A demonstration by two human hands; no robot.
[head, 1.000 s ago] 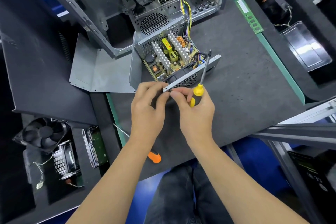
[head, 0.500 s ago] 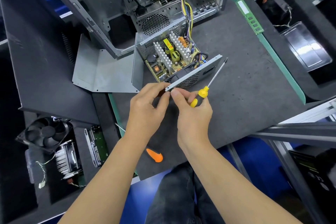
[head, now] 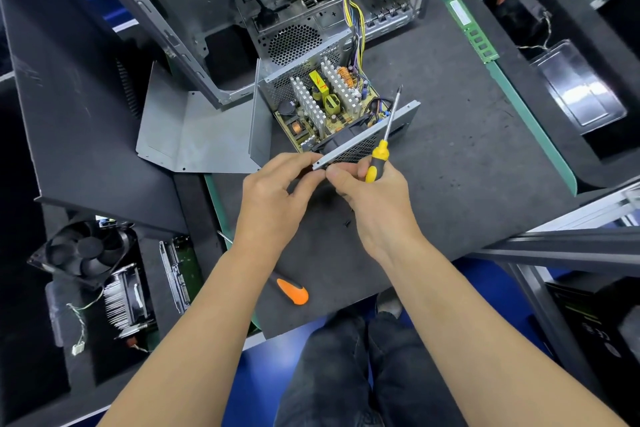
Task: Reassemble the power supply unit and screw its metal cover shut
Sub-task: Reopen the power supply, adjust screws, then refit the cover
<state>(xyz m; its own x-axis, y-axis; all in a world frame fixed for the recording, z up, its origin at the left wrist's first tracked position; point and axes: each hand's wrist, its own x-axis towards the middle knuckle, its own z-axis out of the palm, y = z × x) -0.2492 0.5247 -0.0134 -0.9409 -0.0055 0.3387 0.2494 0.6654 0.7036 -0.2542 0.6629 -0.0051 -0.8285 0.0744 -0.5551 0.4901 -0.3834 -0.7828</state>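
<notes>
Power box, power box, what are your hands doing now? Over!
Left hand pinching power box's front corner. Right hand there too, gripping yellow screwdriver. Box open, metal cover lying beside it. Nothing blocking.

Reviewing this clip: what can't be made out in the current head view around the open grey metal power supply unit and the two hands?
- Any screw between the fingertips: too small, covered by both hands.
- Near corner of the open grey metal power supply unit: hidden behind the left hand and right hand.
- Orange-handled screwdriver: mostly covered by the left forearm.
- Yellow-handled screwdriver: lower handle buried in the right hand.
</notes>
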